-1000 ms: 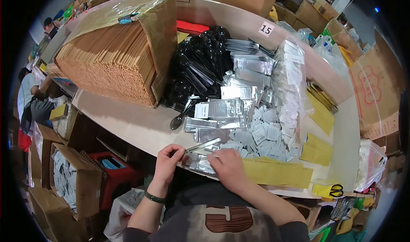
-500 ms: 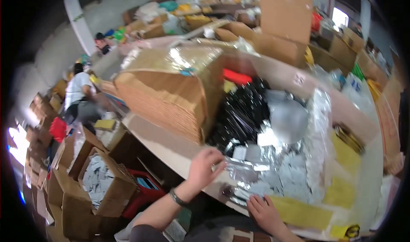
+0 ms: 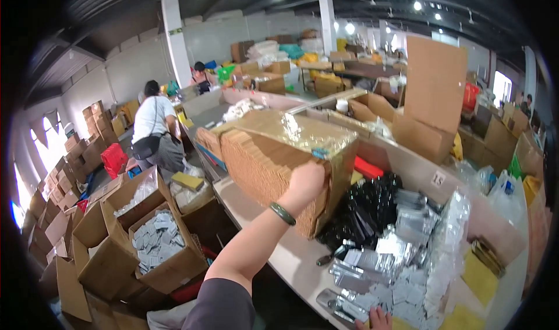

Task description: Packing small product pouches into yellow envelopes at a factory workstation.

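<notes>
My left arm, with a dark bangle at the wrist, reaches across to a cardboard box [image 3: 314, 138] lying on its side. That box is packed with a row of brown paper mailers [image 3: 256, 164]. At the right end of the row my left hand [image 3: 308, 181] is against the mailers, its fingertips hidden. At the lower edge my right hand [image 3: 377, 319] shows only in part, fingers apart, by loose small grey cards [image 3: 407, 292] and a clear plastic packet [image 3: 346, 304]. Silvery packets [image 3: 364, 266] and a heap of black plastic bags [image 3: 370, 210] lie beyond it.
A clear bubbly plastic strip [image 3: 448, 242] and yellow sheets [image 3: 480, 277] lie on the table's right side, below a low partition [image 3: 483, 202]. Left of the table stands an open carton of grey cards [image 3: 186, 266]. Another person [image 3: 154, 123] bends over goods at the left.
My left hand has moved from the table's front edge up and away to the mailers in the box. The view has tilted up, and my right hand now sits at the lower edge.
</notes>
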`<control>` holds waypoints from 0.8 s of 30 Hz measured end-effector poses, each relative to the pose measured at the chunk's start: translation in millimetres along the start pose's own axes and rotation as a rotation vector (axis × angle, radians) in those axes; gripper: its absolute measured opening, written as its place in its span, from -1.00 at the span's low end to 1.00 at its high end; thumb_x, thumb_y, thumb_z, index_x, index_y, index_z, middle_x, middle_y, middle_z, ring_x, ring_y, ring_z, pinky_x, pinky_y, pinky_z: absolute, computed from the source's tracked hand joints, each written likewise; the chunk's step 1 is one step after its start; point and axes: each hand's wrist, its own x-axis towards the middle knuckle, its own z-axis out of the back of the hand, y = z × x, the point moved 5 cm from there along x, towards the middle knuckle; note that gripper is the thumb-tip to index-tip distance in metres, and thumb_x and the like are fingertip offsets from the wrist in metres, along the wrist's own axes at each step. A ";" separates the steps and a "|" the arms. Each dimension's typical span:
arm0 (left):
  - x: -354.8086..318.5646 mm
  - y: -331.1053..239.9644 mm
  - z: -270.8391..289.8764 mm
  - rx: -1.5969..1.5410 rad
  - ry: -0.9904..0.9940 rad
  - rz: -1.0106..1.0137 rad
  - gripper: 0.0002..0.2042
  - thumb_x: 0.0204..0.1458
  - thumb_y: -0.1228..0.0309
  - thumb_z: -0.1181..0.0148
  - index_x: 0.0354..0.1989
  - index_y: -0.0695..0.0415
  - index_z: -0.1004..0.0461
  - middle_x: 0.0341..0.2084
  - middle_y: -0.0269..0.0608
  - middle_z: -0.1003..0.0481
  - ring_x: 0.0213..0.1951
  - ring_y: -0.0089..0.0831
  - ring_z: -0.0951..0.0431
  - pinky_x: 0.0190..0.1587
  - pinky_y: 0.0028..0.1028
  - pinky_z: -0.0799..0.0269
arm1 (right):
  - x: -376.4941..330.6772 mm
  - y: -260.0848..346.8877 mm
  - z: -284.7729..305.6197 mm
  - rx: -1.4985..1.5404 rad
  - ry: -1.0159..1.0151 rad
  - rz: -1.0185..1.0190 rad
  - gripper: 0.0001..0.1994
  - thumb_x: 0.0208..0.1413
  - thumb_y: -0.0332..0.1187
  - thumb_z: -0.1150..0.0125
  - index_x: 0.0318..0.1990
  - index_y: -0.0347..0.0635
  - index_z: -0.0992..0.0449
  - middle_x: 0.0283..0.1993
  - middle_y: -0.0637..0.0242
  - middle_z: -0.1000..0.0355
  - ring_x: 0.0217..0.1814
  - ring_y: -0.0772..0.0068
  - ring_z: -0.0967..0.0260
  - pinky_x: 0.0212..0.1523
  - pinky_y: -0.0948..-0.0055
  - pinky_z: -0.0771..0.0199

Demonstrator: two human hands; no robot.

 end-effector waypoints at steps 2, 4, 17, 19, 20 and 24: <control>4.7 -4.8 11.4 0.051 0.140 0.103 -0.84 0.11 0.51 -0.01 -0.30 0.21 -0.55 -0.25 0.05 -0.57 -0.23 -0.09 -0.64 -0.23 -0.24 -0.58 | 11.6 -4.0 10.7 -0.049 0.007 -0.015 -0.62 0.05 -0.26 -0.28 0.07 0.05 -0.55 0.24 -0.08 -0.31 0.33 -0.11 -0.22 0.29 -0.14 -0.17; -54.0 32.0 27.7 -0.644 -0.303 0.185 -0.72 0.16 0.55 0.07 0.00 0.26 -0.48 -0.14 -0.02 -0.53 0.01 -0.17 -0.50 0.06 -0.26 -0.41 | 16.4 -10.6 16.1 -0.036 0.036 -0.013 -0.64 0.07 -0.20 -0.28 0.07 0.16 -0.57 0.29 -0.21 -0.21 0.34 -0.29 -0.15 0.31 -0.10 -0.15; -240.0 -27.9 -109.2 -0.863 0.787 -0.060 -0.86 0.09 0.63 -0.18 -0.19 0.27 -0.56 -0.35 -0.14 -0.53 -0.27 -0.38 -0.53 -0.16 -0.45 -0.44 | 11.6 -25.4 11.4 0.124 0.033 -0.061 -0.56 0.07 -0.31 -0.30 0.15 0.19 -0.52 0.32 -0.27 -0.17 0.40 -0.26 -0.11 0.38 -0.12 -0.09; -243.2 -42.3 -107.6 -0.898 0.847 -0.007 -0.86 0.10 0.60 -0.19 -0.17 0.28 -0.56 -0.32 -0.12 -0.56 -0.24 -0.37 -0.56 -0.14 -0.43 -0.48 | 15.4 -23.7 6.8 0.128 0.002 -0.016 -0.56 0.06 -0.31 -0.30 0.15 0.15 -0.51 0.30 -0.26 -0.19 0.37 -0.26 -0.14 0.36 -0.12 -0.12; -247.9 -59.4 -107.6 -0.995 0.848 0.038 -0.85 0.11 0.59 -0.20 -0.16 0.29 -0.56 -0.31 -0.12 -0.56 -0.24 -0.37 -0.57 -0.13 -0.43 -0.50 | 17.6 -21.1 4.5 0.131 -0.034 0.020 -0.56 0.06 -0.32 -0.30 0.15 0.10 -0.50 0.28 -0.25 -0.21 0.34 -0.26 -0.17 0.34 -0.11 -0.16; -252.9 -121.8 -94.6 -0.823 0.620 0.029 -0.65 0.00 0.39 -0.40 -0.12 0.26 -0.43 -0.24 -0.12 -0.42 -0.25 -0.25 -0.55 -0.12 -0.38 -0.52 | 36.6 -8.3 2.9 0.184 -0.110 0.022 -0.56 0.01 -0.31 -0.35 0.09 -0.11 -0.47 0.23 -0.22 -0.24 0.28 -0.26 -0.21 0.29 -0.07 -0.22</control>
